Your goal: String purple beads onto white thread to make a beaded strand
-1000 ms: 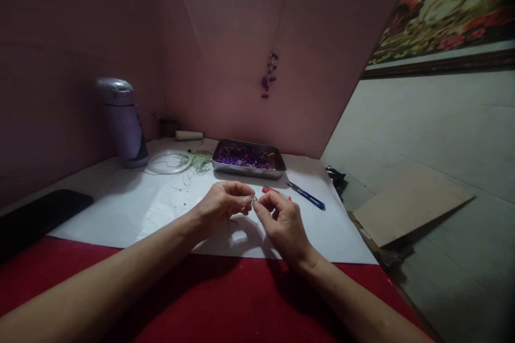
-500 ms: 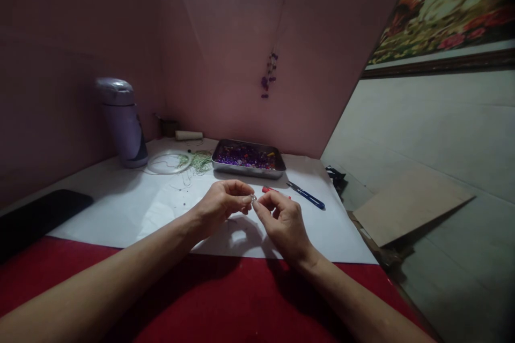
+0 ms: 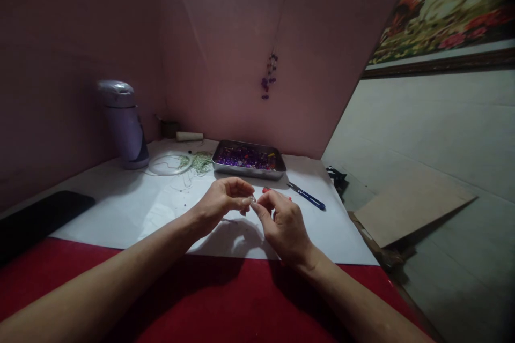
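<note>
My left hand (image 3: 225,201) and my right hand (image 3: 284,223) meet above the white sheet (image 3: 161,214), fingertips almost touching. Between them is a small clear bead-like piece (image 3: 252,199), pinched by the thumb and forefinger of each hand. Its exact shape is too small to make out. Just behind my right hand lies a red object (image 3: 266,190), partly covered by the fingers. Blue thread snips (image 3: 306,195) rest to the right of that hand. Beyond both hands stands a metal tray (image 3: 249,172) filled with purple and mixed beads.
A lilac bottle (image 3: 124,126) stands at the back left, beside a clear ring (image 3: 171,163) and tangled green thread (image 3: 201,162). A black phone-like slab (image 3: 48,220) lies at left. Strung purple beads (image 3: 265,81) hang against the pink panel (image 3: 225,64).
Both hands stay nearly in place, with only slight shifts of the fingers around the clear piece. The view has moved very slightly.
</note>
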`<action>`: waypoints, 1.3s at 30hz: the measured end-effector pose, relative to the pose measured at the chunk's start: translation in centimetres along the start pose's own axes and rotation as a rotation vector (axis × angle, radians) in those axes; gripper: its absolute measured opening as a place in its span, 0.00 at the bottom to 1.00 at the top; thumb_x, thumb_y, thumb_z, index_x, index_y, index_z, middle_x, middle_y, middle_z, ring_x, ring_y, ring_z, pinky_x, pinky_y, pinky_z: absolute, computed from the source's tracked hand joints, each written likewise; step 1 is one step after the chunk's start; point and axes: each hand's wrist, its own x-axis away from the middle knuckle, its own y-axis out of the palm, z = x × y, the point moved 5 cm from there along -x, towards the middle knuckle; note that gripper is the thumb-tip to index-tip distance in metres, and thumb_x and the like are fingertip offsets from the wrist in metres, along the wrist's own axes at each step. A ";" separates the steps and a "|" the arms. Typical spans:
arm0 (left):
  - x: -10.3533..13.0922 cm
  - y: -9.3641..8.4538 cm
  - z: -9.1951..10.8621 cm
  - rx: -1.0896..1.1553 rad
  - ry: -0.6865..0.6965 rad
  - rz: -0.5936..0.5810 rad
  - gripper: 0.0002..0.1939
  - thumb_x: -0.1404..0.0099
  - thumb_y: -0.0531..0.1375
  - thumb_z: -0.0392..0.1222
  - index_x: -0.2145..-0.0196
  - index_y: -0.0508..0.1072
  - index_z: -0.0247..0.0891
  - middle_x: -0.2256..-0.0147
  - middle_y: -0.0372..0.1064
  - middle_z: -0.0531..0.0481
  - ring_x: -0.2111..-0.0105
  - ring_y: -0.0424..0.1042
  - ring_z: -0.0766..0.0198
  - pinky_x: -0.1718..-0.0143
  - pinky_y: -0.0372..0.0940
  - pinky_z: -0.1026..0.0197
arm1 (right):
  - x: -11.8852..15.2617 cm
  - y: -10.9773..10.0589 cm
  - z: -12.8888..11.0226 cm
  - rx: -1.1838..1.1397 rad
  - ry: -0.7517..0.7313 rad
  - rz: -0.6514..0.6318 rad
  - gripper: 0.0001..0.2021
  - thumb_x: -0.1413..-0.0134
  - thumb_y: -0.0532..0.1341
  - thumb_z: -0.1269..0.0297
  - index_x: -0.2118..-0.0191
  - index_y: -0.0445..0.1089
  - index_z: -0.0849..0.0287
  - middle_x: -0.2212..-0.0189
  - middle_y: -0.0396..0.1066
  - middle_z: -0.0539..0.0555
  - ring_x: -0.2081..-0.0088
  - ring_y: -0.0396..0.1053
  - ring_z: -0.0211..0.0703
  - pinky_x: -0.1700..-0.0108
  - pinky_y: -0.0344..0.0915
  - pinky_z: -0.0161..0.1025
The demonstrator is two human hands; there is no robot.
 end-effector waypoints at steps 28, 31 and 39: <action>0.3 0.6 0.5 -0.059 -0.115 -0.074 0.19 0.53 0.64 0.31 0.62 0.66 0.32 0.74 0.67 0.52 0.78 0.65 0.68 0.75 0.59 0.62 | -0.8 -0.3 0.1 -0.288 0.071 -0.041 0.07 0.48 0.57 0.73 0.75 0.67 0.59 0.76 0.69 0.51 0.74 0.65 0.38 0.71 0.58 0.34; 0.4 0.6 0.2 -0.067 -0.127 -0.089 0.18 0.52 0.64 0.31 0.62 0.66 0.32 0.74 0.68 0.51 0.78 0.65 0.69 0.75 0.60 0.62 | -0.7 0.1 0.3 -0.279 0.091 -0.059 0.08 0.49 0.56 0.74 0.76 0.65 0.59 0.77 0.68 0.50 0.74 0.63 0.38 0.71 0.57 0.34; 0.5 0.9 -0.5 0.020 -0.230 -0.158 0.12 0.50 0.61 0.30 0.65 0.70 0.31 0.74 0.69 0.48 0.78 0.68 0.68 0.73 0.61 0.62 | -0.7 -0.2 2.0 -0.307 0.209 0.057 0.06 0.46 0.52 0.70 0.74 0.59 0.58 0.79 0.60 0.48 0.76 0.58 0.38 0.72 0.54 0.35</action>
